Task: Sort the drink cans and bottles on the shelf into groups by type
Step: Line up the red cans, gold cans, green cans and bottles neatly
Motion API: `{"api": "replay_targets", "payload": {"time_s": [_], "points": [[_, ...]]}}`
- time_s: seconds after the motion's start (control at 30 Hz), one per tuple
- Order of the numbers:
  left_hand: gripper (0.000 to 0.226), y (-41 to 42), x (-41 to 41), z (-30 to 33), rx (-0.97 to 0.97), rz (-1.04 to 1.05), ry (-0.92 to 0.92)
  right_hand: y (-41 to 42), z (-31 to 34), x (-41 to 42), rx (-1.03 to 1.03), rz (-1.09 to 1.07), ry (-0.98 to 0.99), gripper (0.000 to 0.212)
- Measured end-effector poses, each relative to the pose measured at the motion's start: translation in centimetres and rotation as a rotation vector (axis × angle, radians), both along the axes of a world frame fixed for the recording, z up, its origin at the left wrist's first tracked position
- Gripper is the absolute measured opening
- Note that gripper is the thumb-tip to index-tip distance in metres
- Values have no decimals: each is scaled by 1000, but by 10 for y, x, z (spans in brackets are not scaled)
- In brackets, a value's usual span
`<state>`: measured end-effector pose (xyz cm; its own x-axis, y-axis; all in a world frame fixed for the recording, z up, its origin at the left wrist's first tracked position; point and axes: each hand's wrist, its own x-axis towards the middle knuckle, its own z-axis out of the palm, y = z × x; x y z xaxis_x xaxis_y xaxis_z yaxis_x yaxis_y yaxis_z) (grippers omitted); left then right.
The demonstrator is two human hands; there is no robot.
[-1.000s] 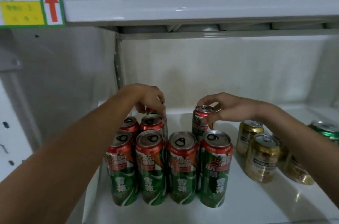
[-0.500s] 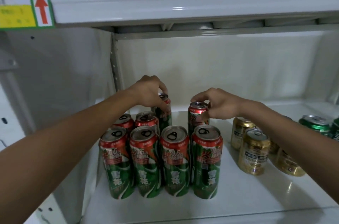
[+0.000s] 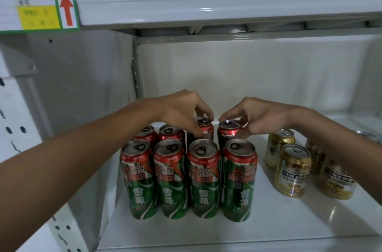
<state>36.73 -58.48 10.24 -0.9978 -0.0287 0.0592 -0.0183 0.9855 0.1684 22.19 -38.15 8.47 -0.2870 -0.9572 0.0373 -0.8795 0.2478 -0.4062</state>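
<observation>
**Green-and-red beer cans in two rows, a hand on each back can**

Green tall cans with red tops and red label bands stand in a block at the left of the white shelf (image 3: 268,229): four in front, four behind. Each front can (image 3: 203,179) bears white Chinese characters, 雪花, low on its body and "0.5" printed on the red band. To the right, apart from this block, stand short gold cans; the nearest gold can (image 3: 292,173) has a white label reading "XIAOMAI", with smaller print too fine to read.

Reaching over the block, the left hand (image 3: 182,111) has its fingers curled down onto the rim of the third back-row can (image 3: 203,127), thumb at the near side. Beside it, the right hand (image 3: 258,116) pinches the top of the fourth back-row can (image 3: 228,130) between thumb and fingers. Both cans stand upright, close side by side.

On the upper shelf edge sits a green-framed price tag (image 3: 39,10) with a yellow patch and a red upward arrow; its writing is blurred.
</observation>
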Motion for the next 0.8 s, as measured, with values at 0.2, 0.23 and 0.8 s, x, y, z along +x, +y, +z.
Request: {"api": "replay_targets", "payload": {"time_s": [0.2, 0.23, 0.8], "points": [[53, -1, 3, -2, 98, -70, -148, -4, 5, 5, 74, 43, -118, 56], [52, -1, 4, -1, 116, -77, -163, -4, 6, 3, 96, 29, -139, 57], [50, -20, 35, 9, -81, 242, -311, 0, -14, -9, 207, -131, -621, 31]]}}
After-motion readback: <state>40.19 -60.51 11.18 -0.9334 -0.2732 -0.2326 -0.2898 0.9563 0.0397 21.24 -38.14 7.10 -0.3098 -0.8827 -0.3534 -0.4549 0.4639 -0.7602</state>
